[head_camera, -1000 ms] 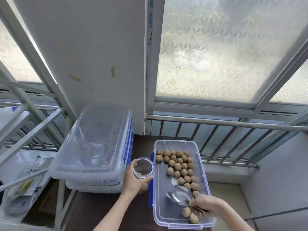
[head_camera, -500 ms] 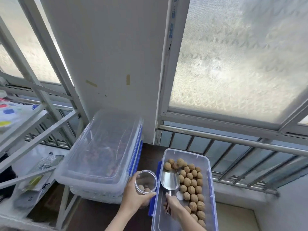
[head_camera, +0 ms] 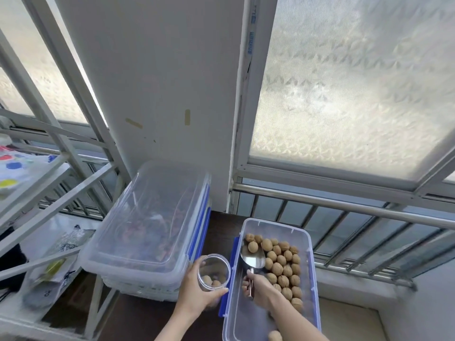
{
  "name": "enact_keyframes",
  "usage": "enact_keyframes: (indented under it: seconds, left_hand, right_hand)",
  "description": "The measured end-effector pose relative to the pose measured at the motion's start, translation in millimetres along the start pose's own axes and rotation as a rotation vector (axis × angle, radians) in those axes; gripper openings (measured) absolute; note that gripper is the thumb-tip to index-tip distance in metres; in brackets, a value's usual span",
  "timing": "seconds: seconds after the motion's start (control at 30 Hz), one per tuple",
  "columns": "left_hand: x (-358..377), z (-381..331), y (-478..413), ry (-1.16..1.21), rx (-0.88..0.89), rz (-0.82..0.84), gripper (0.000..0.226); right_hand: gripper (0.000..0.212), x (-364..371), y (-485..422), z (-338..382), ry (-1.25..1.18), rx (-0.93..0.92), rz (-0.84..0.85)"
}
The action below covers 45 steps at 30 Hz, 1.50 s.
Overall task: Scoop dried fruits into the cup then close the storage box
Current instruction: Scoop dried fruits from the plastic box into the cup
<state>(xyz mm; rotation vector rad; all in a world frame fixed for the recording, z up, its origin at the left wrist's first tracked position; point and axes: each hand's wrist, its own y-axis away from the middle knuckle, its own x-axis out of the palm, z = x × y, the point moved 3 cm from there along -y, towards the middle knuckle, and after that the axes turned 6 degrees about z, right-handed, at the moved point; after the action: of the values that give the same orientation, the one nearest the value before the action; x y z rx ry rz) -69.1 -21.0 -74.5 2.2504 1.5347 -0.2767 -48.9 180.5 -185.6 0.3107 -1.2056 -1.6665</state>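
Note:
An open clear storage box (head_camera: 309, 244) with blue clips sits on the dark table at lower right and holds several round brown walnuts (head_camera: 283, 264). My right hand (head_camera: 262, 287) grips the handle of a metal scoop (head_camera: 253, 259), whose bowl lies inside the box by its left wall with one walnut at its tip. My left hand (head_camera: 197, 295) holds a clear round cup (head_camera: 213, 271) just left of the box; a few walnuts lie in the cup's bottom.
Stacked clear lidded boxes (head_camera: 147, 225) with blue clips stand to the left of the cup. A dark table (head_camera: 219, 225) carries everything. Behind are a white wall, frosted windows and a metal railing (head_camera: 344, 203). A white metal rack (head_camera: 44, 193) with bags stands at left.
My right hand brought the scoop from the near end of the box up to the far end, into the walnuts. The cup now holds a few walnuts. The camera view shifted.

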Motion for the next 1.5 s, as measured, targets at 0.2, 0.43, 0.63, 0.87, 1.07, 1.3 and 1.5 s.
enact_keyframes:
  seconds: [0.2,0.43,0.63,0.87,1.07,1.3,1.5]
  left_hand:
    - [-3,10,2,-0.004,-0.009,-0.013,0.092]
    - [4,6,-3,-0.042,0.024,0.014,0.086]
    - [12,-3,-4,-0.145,0.077,0.053,0.083]
    - [19,3,-2,-0.247,0.147,0.113,0.081]
    - [18,-5,9,-0.264,0.235,0.112,0.083]
    - [15,11,8,-0.23,0.131,0.121,0.09]
    - [15,13,8,-0.219,0.117,0.113,0.091]
  right_hand:
    - [0.038,-7,16,-6,0.046,-0.068,-0.019]
    - [0.029,-39,77,-8,0.265,-0.161,-0.089]
    - [0.033,-52,167,11,0.538,-0.29,0.003]
    - [0.036,-23,227,36,1.312,-0.312,-0.086]
    - [0.031,-7,233,40,1.697,-0.338,-0.316]
    - [0.019,-25,291,54,1.719,-0.235,-0.487]
    - [0.035,-25,280,60,1.991,0.095,-0.656]
